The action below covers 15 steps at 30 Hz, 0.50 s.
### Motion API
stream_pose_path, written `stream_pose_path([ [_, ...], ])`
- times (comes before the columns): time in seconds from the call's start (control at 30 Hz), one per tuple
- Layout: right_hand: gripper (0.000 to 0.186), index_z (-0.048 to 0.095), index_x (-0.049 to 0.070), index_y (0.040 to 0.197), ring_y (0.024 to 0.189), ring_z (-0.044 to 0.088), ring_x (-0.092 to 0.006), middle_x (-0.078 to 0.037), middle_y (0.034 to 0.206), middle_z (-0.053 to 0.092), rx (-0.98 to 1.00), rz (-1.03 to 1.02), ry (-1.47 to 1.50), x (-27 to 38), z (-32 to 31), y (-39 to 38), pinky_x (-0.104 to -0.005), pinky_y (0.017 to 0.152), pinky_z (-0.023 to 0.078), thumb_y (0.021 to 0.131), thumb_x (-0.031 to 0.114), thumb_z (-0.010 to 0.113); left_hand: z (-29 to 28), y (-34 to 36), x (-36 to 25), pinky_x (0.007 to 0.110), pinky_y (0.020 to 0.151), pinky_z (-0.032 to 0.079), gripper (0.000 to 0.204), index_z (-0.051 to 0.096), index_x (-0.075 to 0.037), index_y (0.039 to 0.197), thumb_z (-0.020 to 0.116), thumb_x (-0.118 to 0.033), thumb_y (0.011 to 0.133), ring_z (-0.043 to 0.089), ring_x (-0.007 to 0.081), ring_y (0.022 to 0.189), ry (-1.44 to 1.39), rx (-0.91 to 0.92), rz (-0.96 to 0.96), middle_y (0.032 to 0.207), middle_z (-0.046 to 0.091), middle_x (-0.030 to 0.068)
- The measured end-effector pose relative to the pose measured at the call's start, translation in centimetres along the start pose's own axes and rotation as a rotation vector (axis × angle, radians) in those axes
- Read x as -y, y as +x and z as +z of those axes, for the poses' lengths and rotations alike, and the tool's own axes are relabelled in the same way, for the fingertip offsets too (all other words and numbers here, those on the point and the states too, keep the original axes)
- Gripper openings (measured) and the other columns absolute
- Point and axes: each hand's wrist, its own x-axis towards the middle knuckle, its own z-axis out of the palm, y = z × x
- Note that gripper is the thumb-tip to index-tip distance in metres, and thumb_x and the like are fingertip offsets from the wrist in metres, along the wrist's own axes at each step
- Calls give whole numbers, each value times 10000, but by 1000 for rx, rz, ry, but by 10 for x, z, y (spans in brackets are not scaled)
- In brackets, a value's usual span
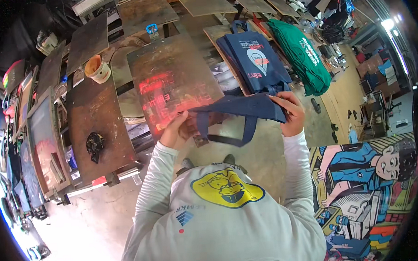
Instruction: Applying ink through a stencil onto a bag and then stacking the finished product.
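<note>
A dark navy tote bag [238, 107] stretches between my two hands in front of my chest, its handle loop hanging down. My left hand [174, 130] has its fingers closed on one end of the bag. At the other end my right hand [290, 112] pinches the cloth between thumb and fingers. Just beyond the bag lies a brown board [182, 61] with red ink marks on it. Past my right hand, a stack of navy tote bags [252, 54] with a white and red print rests on another board.
To the right of the stack lies a folded green cloth [301, 56] with white print. A white bucket with orange inside [97, 70] stands at the left. A crumpled black bundle [95, 145] lies on a dark board [96, 112]. At lower right is a painted mural [361, 189].
</note>
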Motion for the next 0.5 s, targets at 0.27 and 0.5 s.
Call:
stream_pose_path([
  [0.27, 277, 729, 5, 993, 823, 639, -202, -95, 968, 615, 3, -87, -8, -44, -57, -30, -273, 741, 495, 716, -6, 728, 32, 14, 31, 425, 843, 525, 499, 622, -60, 1157, 541, -507, 952, 658, 258, 993, -411, 216, -175, 1057, 697, 124],
  [0.5, 227, 727, -19, 943, 811, 637, -201, -110, 909, 641, -64, 57, 37, -75, -121, -65, -267, 737, 481, 720, 7, 699, 86, 55, 84, 376, 936, 511, 359, 597, -29, 1243, 537, -267, 982, 645, 225, 1060, 98, 64, -97, 1163, 674, 107],
])
